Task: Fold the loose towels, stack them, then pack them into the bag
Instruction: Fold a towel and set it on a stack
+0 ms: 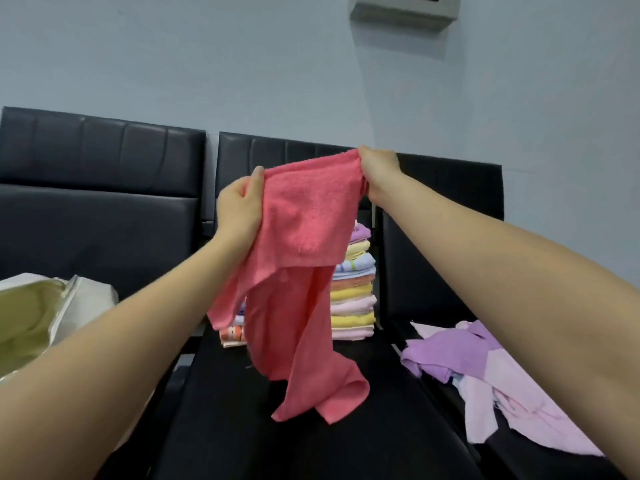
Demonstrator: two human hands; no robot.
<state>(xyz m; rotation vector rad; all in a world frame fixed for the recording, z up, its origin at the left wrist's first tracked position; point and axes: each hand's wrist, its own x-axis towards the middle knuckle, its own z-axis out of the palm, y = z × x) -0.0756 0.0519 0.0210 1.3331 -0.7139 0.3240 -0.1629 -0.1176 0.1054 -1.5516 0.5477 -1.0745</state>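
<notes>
A coral-pink towel (304,244) hangs in the air over the middle seat, its lower end touching the black cushion. My left hand (239,209) pinches its upper left edge and my right hand (377,171) grips its upper right corner. Behind the towel stands a tall stack of folded towels (353,296) in yellow, pink, orange, blue and purple. A second, lower folded pile (232,332) peeks out at the left of the hanging towel. The open cream bag (79,299) with a pale green lining sits on the left seat.
Loose purple (453,355) and light pink (512,407) towels lie in a heap on the right seat. The seats are a row of black padded chairs (104,216) against a pale blue wall. A white box (403,8) is mounted high on the wall.
</notes>
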